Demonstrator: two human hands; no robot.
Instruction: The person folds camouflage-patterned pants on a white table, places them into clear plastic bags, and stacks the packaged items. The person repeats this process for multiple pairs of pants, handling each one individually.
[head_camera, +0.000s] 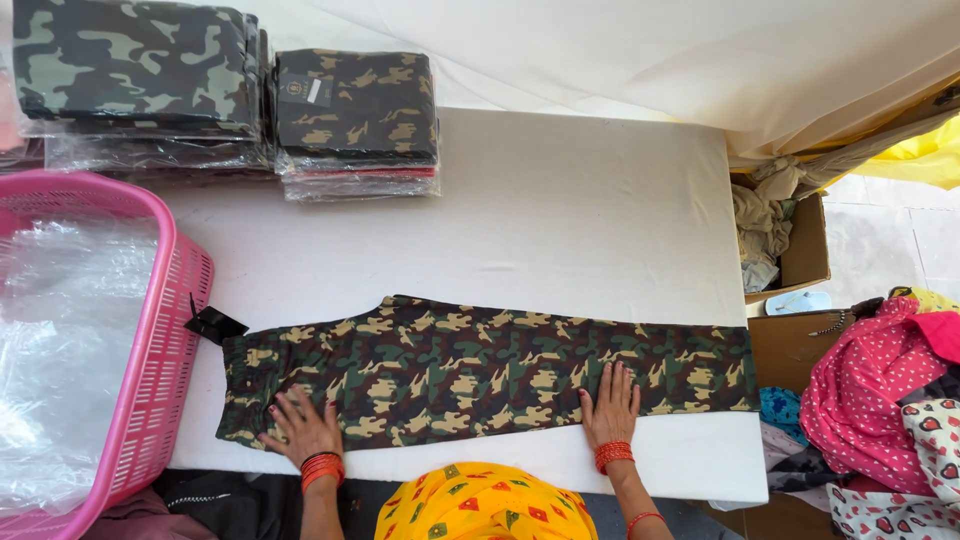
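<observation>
Camouflage trousers (480, 370) lie flat along the near edge of the table (560, 220), folded lengthwise, leg on leg. Waistband toward the left edge, cuffs reaching almost to the right edge. A black tag (212, 324) hangs off the waistband at the left end, just beside the pink basket (165, 350).

Left hand (302, 428): palm down on the trousers near the waistband, close to the near edge. Fingers spread and flat, gripping nothing, pressing on the cloth. Red bangles on the wrist.

Right hand (610, 408): palm down on the leg part, right of the middle. Fingers straight, lying together, flat on the cloth; nothing grasped. Red bangles on this wrist too.

Both hands are well apart, with a stretch of trousers between them.

Surroundings: the basket stands off the left edge of the table, lined with clear plastic film. At the far left corner are two stacks of bagged camouflage garments (355, 110), side by side, the left stack greener, the right one browner. A white sheet (700, 60) hangs beyond the far edge. Off the right edge: a cardboard box (805, 250) holding pale rags, and a heap of pink printed clothes (880, 400) nearer.
</observation>
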